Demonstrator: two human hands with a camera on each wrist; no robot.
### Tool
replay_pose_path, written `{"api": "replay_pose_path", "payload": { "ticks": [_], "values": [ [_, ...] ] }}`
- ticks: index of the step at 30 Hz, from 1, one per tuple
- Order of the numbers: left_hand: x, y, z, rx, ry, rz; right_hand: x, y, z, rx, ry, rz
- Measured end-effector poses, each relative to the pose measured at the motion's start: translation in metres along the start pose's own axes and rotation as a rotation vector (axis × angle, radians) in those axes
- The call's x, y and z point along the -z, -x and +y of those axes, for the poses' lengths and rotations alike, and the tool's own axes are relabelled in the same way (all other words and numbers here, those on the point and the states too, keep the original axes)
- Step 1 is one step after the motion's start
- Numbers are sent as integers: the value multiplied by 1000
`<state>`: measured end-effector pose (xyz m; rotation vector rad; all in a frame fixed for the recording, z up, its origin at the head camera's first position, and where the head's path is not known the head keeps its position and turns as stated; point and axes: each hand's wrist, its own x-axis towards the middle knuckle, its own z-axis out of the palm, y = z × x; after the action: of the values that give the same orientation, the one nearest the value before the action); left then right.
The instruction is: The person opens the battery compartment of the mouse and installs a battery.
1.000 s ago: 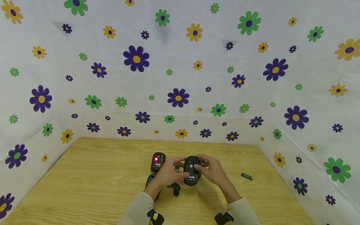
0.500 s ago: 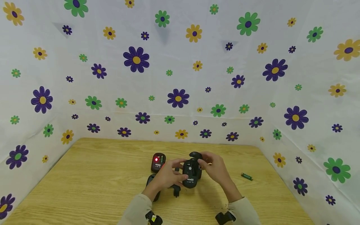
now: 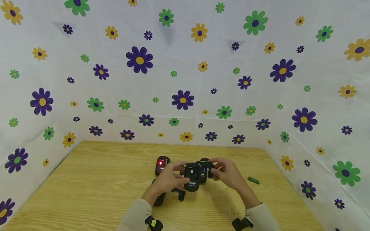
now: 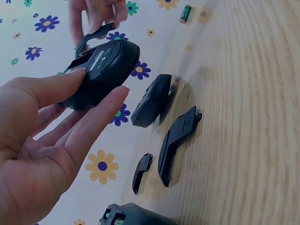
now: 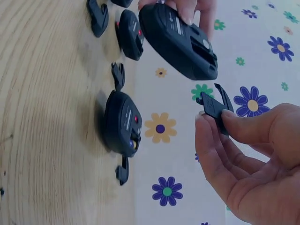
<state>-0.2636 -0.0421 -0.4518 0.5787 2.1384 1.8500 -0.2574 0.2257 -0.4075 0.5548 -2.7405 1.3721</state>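
In the head view my left hand (image 3: 170, 180) holds a black computer mouse (image 3: 190, 184) above the table, its underside turned up. The mouse's battery slot looks dark and uncovered. My thumb lies on the underside, fingers beneath, as the left wrist view shows. To the right of it, my right hand (image 3: 229, 173) pinches a curved black battery cover (image 5: 213, 107) between thumb and fingers, apart from the mouse. Behind the held mouse, another overturned mouse (image 5: 123, 119) lies on the table with its battery slot uncovered.
An overturned mouse (image 3: 162, 170) with a red light and a battery sits at the back. Another mouse (image 3: 158, 200) lies near my left forearm. Loose battery covers (image 4: 176, 145) rest between them. A green battery (image 3: 253, 180) lies at right on the wooden table (image 3: 101, 186).
The battery cover has come off the held mouse, and my right hand has carried it to the right. My left hand has shifted slightly left with the mouse, exposing the mouse behind.
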Motion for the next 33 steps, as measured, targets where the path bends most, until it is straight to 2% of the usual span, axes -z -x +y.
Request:
{"api": "replay_pose_path", "payload": {
  "ticks": [4,15,33],
  "values": [
    [1,2,1,-1,1,0,5,4,4,-23,-13,-38],
    [4,5,0,-13,-37,17,11,18,22,-109,35,-102],
    [11,6,-3,-6,-52,39,7,19,45,-176,149,-193]
  ]
}}
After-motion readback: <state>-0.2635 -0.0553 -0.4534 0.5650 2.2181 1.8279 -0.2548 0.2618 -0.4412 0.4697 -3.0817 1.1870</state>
